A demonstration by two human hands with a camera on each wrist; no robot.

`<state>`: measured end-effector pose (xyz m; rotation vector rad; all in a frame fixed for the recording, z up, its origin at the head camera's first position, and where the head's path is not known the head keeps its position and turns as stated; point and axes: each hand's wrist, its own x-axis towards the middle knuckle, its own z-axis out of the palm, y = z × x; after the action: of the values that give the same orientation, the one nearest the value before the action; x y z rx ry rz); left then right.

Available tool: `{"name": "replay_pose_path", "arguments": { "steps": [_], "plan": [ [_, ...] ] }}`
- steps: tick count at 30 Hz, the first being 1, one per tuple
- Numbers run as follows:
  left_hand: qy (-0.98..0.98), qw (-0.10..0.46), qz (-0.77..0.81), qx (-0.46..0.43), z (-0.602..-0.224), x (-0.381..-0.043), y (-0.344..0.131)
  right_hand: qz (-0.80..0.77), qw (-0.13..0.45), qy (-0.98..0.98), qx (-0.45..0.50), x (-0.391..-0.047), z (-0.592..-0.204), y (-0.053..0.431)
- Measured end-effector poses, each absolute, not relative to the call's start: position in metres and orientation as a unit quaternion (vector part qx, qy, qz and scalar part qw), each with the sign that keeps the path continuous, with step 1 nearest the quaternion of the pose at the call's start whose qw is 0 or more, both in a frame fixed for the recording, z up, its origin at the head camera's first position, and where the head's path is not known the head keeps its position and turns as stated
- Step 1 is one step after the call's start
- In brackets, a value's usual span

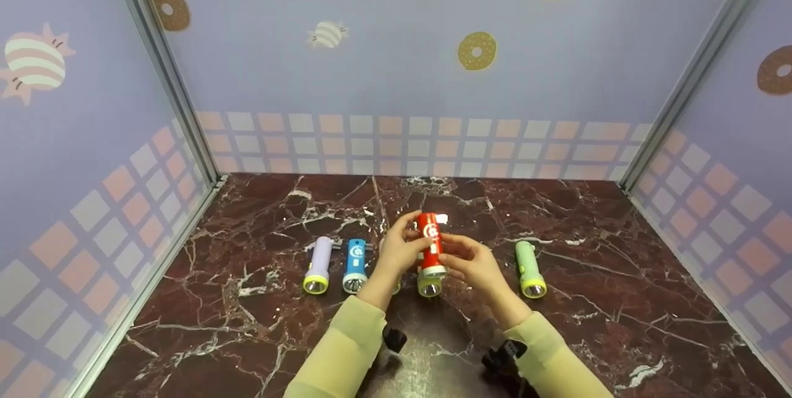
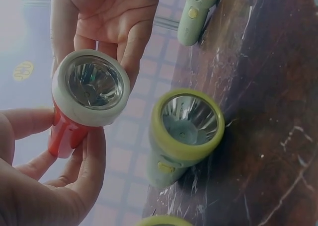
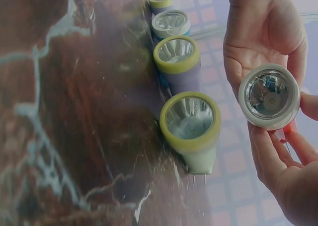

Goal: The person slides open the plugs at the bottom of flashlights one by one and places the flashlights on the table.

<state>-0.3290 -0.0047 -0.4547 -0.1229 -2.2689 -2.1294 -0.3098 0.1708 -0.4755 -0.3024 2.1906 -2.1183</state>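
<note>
A red flashlight (image 1: 429,234) with a white head ring is held up over the table, its lens end tilted down toward me. My left hand (image 1: 399,252) grips its body from the left, thumb across the front. From the right, my right hand (image 1: 475,262) pinches the lower body with thumb and fingers. Both wrist views show fingers of the two hands around the red body, just behind the white ring (image 2: 94,89). Close beneath it lies a pale green flashlight (image 1: 429,287) with a yellow-green ring, partly covered by the red one; two metal prongs (image 3: 199,180) stick out at its back.
Left of my hands lie a lilac flashlight (image 1: 320,260) and a blue one (image 1: 356,260) with a white ring. Another yellow-ringed lilac flashlight (image 3: 177,62) is mostly hidden behind my left wrist in the head view. Farther right lies a mint flashlight (image 1: 528,265). Patterned walls enclose the marbled table (image 1: 235,336).
</note>
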Motion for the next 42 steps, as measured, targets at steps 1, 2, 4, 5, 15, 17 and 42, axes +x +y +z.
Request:
{"name": "replay_pose_path", "arguments": {
  "steps": [1,2,4,5,15,17,42],
  "plan": [
    [-0.728,0.007,-0.684,-0.039,-0.455,-0.33,-0.003,-0.695,0.04,0.712,-0.094,-0.31,-0.476,0.173],
    [-0.726,0.002,-0.687,-0.04,-0.455,-0.331,-0.001,-0.699,0.041,0.709,-0.086,-0.31,-0.477,0.174],
    [-0.719,-0.015,-0.694,-0.04,-0.455,-0.332,0.004,-0.709,0.044,0.701,-0.072,-0.31,-0.478,0.178],
    [-0.718,-0.022,-0.694,-0.04,-0.455,-0.333,0.006,-0.715,0.047,0.694,-0.067,-0.31,-0.48,0.179],
    [-0.743,-0.032,-0.667,-0.047,-0.46,-0.341,0.027,-0.738,0.059,0.671,-0.04,-0.313,-0.488,0.201],
    [-0.747,-0.036,-0.663,-0.046,-0.461,-0.342,0.03,-0.744,0.069,0.664,-0.035,-0.314,-0.489,0.205],
    [-0.857,-0.089,-0.488,-0.139,-0.461,-0.334,0.052,-0.751,0.142,0.645,0.009,-0.32,-0.503,0.23]
  ]
}}
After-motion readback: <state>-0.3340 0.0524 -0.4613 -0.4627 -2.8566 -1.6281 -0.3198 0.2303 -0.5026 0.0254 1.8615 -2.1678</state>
